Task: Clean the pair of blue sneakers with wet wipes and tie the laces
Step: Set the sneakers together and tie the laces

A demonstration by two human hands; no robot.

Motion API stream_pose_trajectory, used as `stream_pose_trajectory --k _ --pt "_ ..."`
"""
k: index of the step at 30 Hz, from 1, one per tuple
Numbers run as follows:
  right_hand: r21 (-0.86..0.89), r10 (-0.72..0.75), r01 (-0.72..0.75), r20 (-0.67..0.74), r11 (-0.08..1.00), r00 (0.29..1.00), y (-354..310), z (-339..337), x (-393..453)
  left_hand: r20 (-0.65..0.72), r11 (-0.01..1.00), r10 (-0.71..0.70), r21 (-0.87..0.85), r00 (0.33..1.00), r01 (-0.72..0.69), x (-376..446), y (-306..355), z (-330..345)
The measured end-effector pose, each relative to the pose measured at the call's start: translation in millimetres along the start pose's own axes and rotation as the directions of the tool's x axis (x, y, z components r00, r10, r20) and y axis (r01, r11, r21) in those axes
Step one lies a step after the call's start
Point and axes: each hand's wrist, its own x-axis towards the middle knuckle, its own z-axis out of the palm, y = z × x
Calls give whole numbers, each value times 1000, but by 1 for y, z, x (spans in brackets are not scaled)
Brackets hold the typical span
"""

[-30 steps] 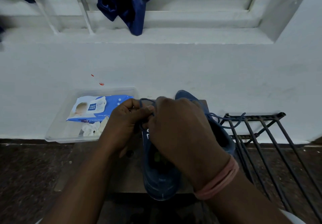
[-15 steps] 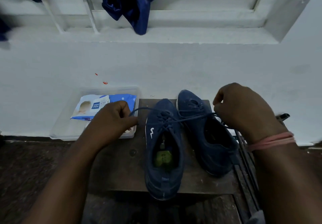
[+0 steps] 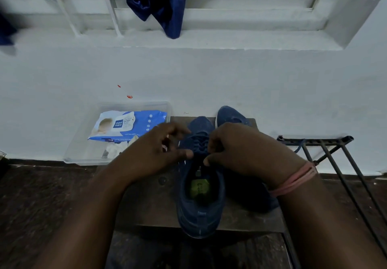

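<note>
- The head camera is looking forward and down from above the person's forearms, facing a white wall [image 3: 230,76].
- It is sitting close over the left hand [image 3: 155,153] and right hand [image 3: 240,149], with the near sneaker [image 3: 201,206] lying just beneath the fingers [image 3: 184,153].
- It is working alone, sharing nothing.

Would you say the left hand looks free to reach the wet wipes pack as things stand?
Probably yes: the left hand sits right beside the clear tray holding the wet wipes pack, nothing between them, though its fingers are busy at the laces.
</note>
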Motion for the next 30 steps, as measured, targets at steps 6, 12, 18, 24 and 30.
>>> stream_pose_trajectory --k 6,12,18,24,30 --pt "31 15 -15 -2 999 1000 2 1 2 197 1000 -3 21 980 -1 0 -10 4" --pt "-118 49 -51 -17 992 999 12 2 1 227 998 -13 -62 974 28 -3 -10 -1" --pt "98 -11 0 105 995 994 21 -9 -8 217 956 -12 -283 976 75 -6 -5 -8" --pt "882 -83 -22 68 471 994 26 -9 -2 15 562 158 -823 987 -77 -2 11 5" --pt "979 -30 -127 134 159 991 21 5 12 8 269 105 -963 994 -21 9 10 15"
